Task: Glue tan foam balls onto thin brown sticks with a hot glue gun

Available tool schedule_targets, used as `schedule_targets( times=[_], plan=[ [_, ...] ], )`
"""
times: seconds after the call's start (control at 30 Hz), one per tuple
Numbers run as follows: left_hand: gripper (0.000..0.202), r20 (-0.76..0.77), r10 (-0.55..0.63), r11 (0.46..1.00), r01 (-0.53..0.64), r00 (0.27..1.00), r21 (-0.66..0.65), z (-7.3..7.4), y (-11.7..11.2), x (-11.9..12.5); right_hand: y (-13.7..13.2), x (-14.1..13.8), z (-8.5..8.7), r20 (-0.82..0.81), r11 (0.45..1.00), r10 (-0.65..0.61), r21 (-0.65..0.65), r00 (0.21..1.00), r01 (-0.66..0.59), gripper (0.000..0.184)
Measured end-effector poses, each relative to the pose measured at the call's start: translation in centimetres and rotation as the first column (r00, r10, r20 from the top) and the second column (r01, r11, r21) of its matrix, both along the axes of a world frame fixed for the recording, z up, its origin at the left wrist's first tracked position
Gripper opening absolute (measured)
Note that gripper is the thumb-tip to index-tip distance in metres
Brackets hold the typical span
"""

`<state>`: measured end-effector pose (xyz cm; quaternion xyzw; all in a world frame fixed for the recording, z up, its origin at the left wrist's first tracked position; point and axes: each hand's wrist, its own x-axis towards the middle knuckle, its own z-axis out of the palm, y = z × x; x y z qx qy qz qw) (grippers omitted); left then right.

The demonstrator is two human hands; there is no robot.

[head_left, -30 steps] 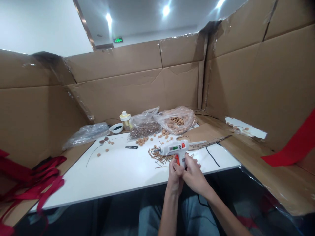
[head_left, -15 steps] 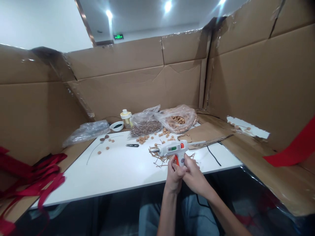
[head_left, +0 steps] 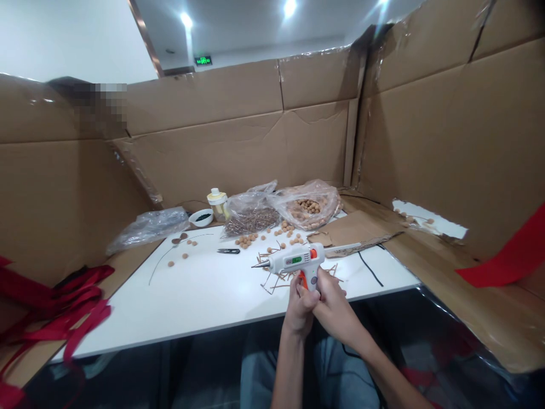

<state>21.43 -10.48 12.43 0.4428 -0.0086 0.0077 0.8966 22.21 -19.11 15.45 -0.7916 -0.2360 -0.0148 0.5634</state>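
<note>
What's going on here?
A person at a white table holds a white-and-orange hot glue gun just above it, with the left hand and right hand both on the handle and the nozzle pointing left. Thin brown sticks lie loose under the gun. Further back are scattered round tan beads, a plastic bag of sticks and a plastic bag of beads.

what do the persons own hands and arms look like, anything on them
The left hand and right hand are slim, long-fingered and ungloved. The left forearm and right forearm are bare, with no sleeves in view, and no watch or ring shows. Blue-grey jeans are worn below.
</note>
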Motion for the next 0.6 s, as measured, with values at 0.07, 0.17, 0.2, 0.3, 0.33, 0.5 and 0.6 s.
schedule_targets(
  times=[0.07, 0.17, 0.2, 0.3, 0.33, 0.5, 0.6],
  plan=[
    [0.077, 0.031, -0.058, 0.998, 0.058, 0.998, -0.007, -0.2, 0.0, 0.1, 0.2, -0.3, 0.1, 0.016, 0.999, -0.031, -0.039, 0.999, 0.032, 0.014],
    [0.073, 0.108, -0.164, 0.986, 0.166, 0.981, -0.015, -0.7, 0.0, 0.2, 0.7, -1.1, 0.7, 0.031, 0.988, -0.092, -0.120, 0.995, 0.095, 0.015],
    [0.074, 0.135, -0.201, 0.978, 0.205, 0.970, -0.022, -0.9, 0.0, 0.3, 0.8, -1.4, 0.9, 0.033, 0.982, -0.109, -0.149, 0.993, 0.113, 0.016],
    [0.079, 0.178, -0.275, 0.957, 0.286, 0.945, -0.041, -1.2, 0.0, 0.2, 1.3, -2.3, 1.7, 0.026, 0.960, -0.153, -0.232, 0.988, 0.155, 0.022],
    [0.080, 0.181, -0.277, 0.956, 0.290, 0.944, -0.049, -1.3, -0.1, 0.2, 1.4, -2.5, 1.9, 0.021, 0.953, -0.163, -0.257, 0.986, 0.163, 0.024],
    [0.081, 0.182, -0.198, 0.964, 0.224, 0.963, -0.141, -2.2, -0.4, -0.1, 1.9, -3.2, 2.4, 0.010, 0.924, -0.181, -0.341, 0.983, 0.174, 0.025],
    [0.079, 0.177, -0.222, 0.957, 0.249, 0.959, -0.148, -3.1, -0.1, 0.1, 2.1, -3.4, 2.3, 0.018, 0.916, -0.197, -0.354, 0.980, 0.191, 0.025]
  ],
)
